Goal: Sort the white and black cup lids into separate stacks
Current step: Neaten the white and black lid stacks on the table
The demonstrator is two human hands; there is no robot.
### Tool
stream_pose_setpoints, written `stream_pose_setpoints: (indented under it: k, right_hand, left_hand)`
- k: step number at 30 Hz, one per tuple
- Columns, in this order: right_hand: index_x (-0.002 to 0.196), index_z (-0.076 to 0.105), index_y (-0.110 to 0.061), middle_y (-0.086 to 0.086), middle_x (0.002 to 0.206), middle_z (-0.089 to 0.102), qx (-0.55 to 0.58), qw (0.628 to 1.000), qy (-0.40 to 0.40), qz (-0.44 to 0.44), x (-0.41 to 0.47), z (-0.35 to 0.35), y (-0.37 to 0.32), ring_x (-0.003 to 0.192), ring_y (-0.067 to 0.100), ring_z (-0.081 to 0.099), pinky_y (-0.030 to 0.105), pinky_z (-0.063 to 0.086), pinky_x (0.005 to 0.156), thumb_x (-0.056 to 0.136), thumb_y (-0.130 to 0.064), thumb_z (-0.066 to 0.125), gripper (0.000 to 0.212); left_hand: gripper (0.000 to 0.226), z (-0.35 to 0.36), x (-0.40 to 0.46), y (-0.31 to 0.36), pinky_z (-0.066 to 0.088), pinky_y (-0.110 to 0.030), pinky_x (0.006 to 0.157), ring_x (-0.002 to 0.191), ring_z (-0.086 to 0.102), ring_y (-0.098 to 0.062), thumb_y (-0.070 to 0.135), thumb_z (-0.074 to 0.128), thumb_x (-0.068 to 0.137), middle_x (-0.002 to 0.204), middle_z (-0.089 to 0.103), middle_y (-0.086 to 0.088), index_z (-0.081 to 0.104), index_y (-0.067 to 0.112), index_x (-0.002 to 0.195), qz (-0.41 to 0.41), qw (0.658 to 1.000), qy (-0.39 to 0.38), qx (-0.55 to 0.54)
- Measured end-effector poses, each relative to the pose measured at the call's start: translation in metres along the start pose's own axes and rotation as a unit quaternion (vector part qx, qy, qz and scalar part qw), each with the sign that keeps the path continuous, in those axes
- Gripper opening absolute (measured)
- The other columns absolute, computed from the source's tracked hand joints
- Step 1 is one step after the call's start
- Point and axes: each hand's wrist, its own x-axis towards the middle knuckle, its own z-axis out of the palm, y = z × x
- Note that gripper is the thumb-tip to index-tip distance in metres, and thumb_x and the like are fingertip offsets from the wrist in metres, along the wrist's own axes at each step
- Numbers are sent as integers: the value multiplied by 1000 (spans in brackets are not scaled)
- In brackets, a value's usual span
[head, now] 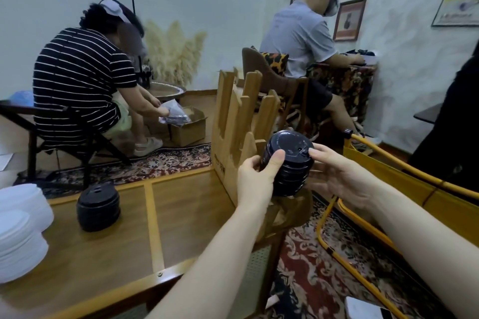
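Left hand (pixel 255 176) grips stack of black lids (pixel 287 162), thumb across front, fingers curled behind. Right hand (pixel 334 173) beside stack, fingers nearly straight, fingertips touching top lid's rim. Held stack in air, tilted, past table's right edge, before cardboard box (pixel 233 122). Second black stack (pixel 98 206) stands on wooden table (pixel 186 204). White lids (pixel 22 228) piled at table's left edge. Patterned rug (pixel 337 267) below.

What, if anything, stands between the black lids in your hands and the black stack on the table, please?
Nothing visible does. The held black lids, gripped by the left hand, have bare table between them and the black stack.
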Motion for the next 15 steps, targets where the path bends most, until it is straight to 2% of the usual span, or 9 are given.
stream_pose_setpoints:
  k: [4,8,12,15]
  right_hand:
    - [129,60,-29,6,125,67,5,1000,-11,9,14,-2,11,120,29,60,51,45,104,83,-39,69,48]
    - [129,60,-27,6,124,67,4,1000,-19,21,24,-8,21,119,27,61,48,46,103,83,-39,69,49]
    - [127,61,-25,5,124,67,-3,999,-31,32,32,-13,27,118,26,62,48,46,104,79,-38,73,51]
    - [127,60,-21,6,122,68,-23,999,-29,30,37,-13,27,114,23,65,40,49,99,82,-31,67,47]
  left_hand:
    - [81,-5,12,-10,48,-40,106,122,56,-22,56,72,80,138,57,-7,49,7,140,-13,1000,5,25]
    - [81,-6,19,-17,44,-30,101,125,54,-21,55,71,82,139,56,-7,49,5,142,-22,998,-3,55]
    - [80,-6,23,-26,40,-28,97,128,52,-21,56,69,83,142,55,-8,47,6,143,-32,997,-2,69]
    - [80,-8,27,-30,40,-26,95,127,53,-21,55,69,83,141,56,-7,48,6,143,-33,997,2,63]
